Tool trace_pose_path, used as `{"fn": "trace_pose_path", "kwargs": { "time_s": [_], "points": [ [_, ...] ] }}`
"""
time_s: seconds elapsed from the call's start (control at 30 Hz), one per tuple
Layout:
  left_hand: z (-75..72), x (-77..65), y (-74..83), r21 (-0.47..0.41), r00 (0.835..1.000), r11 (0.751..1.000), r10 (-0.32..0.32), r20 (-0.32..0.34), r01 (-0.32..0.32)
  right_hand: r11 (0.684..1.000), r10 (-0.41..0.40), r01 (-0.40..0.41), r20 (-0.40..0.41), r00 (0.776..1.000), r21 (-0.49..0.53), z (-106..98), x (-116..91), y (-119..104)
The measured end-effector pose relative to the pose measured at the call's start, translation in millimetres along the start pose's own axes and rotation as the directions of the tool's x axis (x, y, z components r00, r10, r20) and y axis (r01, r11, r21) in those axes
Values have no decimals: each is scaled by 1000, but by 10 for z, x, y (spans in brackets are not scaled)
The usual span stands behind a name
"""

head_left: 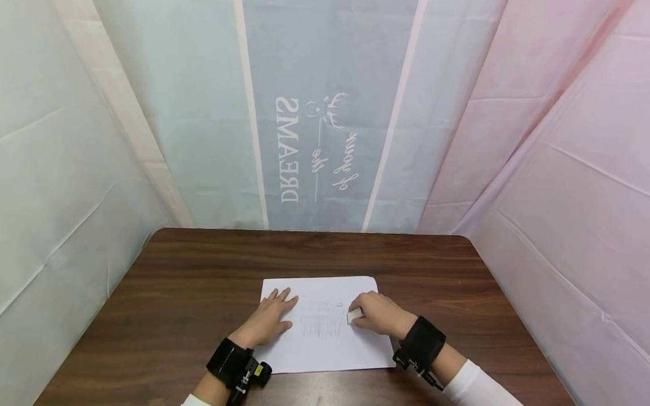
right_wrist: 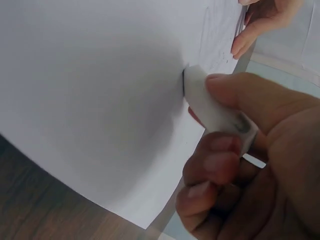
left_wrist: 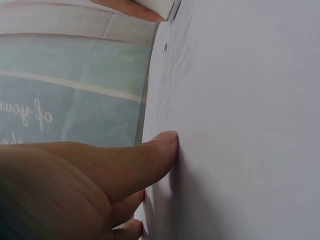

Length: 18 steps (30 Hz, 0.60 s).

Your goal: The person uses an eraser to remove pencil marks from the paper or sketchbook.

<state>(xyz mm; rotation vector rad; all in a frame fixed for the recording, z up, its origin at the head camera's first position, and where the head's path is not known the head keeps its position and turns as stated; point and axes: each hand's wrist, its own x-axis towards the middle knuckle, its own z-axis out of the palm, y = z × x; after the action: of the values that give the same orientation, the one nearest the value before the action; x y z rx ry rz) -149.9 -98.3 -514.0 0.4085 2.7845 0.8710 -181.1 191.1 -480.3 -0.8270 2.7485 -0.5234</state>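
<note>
A white sheet of paper (head_left: 325, 358) lies on the wooden table, with grey pencil marks (head_left: 321, 324) across its middle. My right hand (head_left: 378, 313) grips a white eraser (head_left: 353, 316) between thumb and curled fingers, at the right side of those marks. In the right wrist view the eraser (right_wrist: 215, 105) has a darkened edge against the paper, and a dark smudge near the fingers. On the paper's left part rests my left hand (head_left: 269, 317), its fingers spread. The left wrist view shows its thumb (left_wrist: 145, 160) on the sheet.
The brown wooden table (head_left: 167, 316) extends around the paper on all sides. Behind it hangs a pale curtain (head_left: 325, 56) with mirrored lettering, and light cloth walls (head_left: 574, 180) stand at the sides. Both wrists wear black bands (head_left: 422, 341) with cameras.
</note>
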Motion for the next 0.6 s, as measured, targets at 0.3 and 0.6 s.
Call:
{"fn": "trace_pose_path", "kwargs": {
  "time_s": [0.3, 0.6],
  "points": [
    [72, 28, -60, -8, 998, 999, 50, -46, -51, 994, -104, 107, -85, 991, 27, 50, 64, 26],
    [105, 56, -56, 7, 995, 998, 60, -77, -60, 993, -114, 117, -148, 982, 13, 107, 151, -60]
  ]
}}
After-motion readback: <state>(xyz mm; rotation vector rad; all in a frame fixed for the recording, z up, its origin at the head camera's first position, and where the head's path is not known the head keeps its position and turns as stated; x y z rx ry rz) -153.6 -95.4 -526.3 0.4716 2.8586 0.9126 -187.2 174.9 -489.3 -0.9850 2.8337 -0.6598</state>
